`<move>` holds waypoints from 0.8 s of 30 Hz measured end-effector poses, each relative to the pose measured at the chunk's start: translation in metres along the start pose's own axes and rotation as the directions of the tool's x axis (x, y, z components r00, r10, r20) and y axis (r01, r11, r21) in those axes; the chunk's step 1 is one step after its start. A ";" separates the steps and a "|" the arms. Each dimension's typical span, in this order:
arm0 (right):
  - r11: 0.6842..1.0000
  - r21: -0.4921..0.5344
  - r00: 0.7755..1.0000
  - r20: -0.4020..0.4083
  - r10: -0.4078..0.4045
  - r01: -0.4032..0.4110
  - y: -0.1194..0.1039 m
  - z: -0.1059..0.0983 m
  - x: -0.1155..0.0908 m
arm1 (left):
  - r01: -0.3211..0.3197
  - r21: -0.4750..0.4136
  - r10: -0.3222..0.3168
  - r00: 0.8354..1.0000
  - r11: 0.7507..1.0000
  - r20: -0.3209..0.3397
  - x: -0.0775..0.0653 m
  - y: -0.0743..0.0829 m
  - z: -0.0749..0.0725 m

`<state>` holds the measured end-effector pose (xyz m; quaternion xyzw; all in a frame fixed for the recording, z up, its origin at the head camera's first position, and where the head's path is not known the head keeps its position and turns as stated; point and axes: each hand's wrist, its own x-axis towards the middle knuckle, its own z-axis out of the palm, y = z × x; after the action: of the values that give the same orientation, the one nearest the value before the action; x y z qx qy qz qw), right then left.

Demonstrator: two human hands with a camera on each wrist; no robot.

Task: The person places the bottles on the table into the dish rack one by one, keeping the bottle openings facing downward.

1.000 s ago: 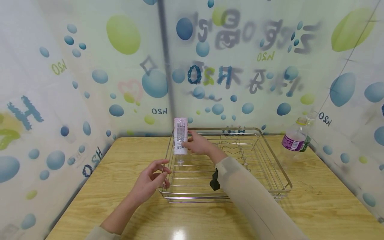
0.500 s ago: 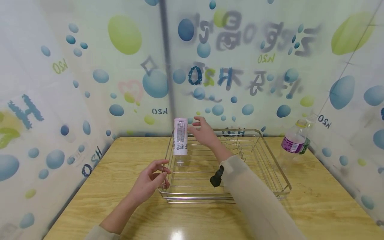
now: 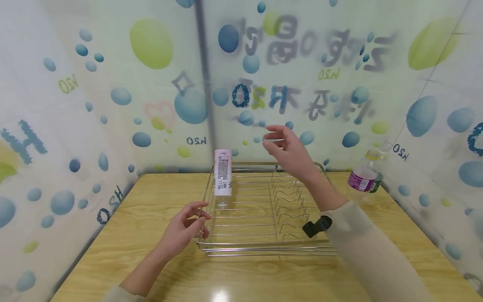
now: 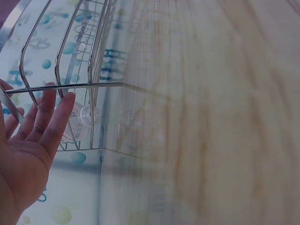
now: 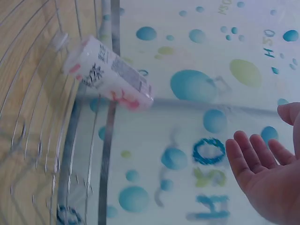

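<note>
A wire dish rack [image 3: 249,243] stands on the wooden table. Near its left side a bottle with a pink and white label [image 3: 222,174] stands neck down. My left hand [image 3: 185,224] is at the rack's front left corner, its extended fingers [image 4: 56,119] against or just beside the side wires; contact is hard to tell. Up in the air over the rack's right part, my right hand [image 3: 290,153] holds nothing, and its fingers are loosely bent. The right wrist view shows the same bottle [image 5: 112,75] apart from this hand [image 5: 269,173].
Two more clear bottles stand on the table right of the rack: one with a purple label [image 3: 363,178] and yellow cap, the other with a green label [image 3: 376,183] partly behind it. A curtain [image 3: 256,71] with coloured spots hangs along the back and sides.
My right hand has let go of the pink-labelled bottle and moved up and to the right. The bottle stays upside down in the rack. My left hand keeps its place at the rack's corner.
</note>
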<state>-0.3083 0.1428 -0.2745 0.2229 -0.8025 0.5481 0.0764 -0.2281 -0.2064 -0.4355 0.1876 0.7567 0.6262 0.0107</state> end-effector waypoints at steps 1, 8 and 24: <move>1.000 -0.018 1.000 -0.006 0.002 -0.002 -0.001 -0.009 -0.007 | -0.001 0.004 0.001 1.000 1.000 -0.002 0.000 0.000 0.000; 0.981 -0.195 0.996 -0.087 -0.002 -0.016 0.006 -0.069 -0.058 | -0.002 0.024 0.002 1.000 1.000 -0.005 -0.001 -0.002 -0.001; 0.939 -0.308 0.935 -0.352 0.037 -0.153 0.054 -0.185 -0.147 | 0.004 0.017 -0.003 1.000 1.000 -0.007 -0.001 -0.001 -0.001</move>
<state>-0.2235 0.3687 -0.3024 0.0693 -0.8673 0.4394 0.2235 -0.2278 -0.2079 -0.4368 0.1843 0.7625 0.6202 0.0076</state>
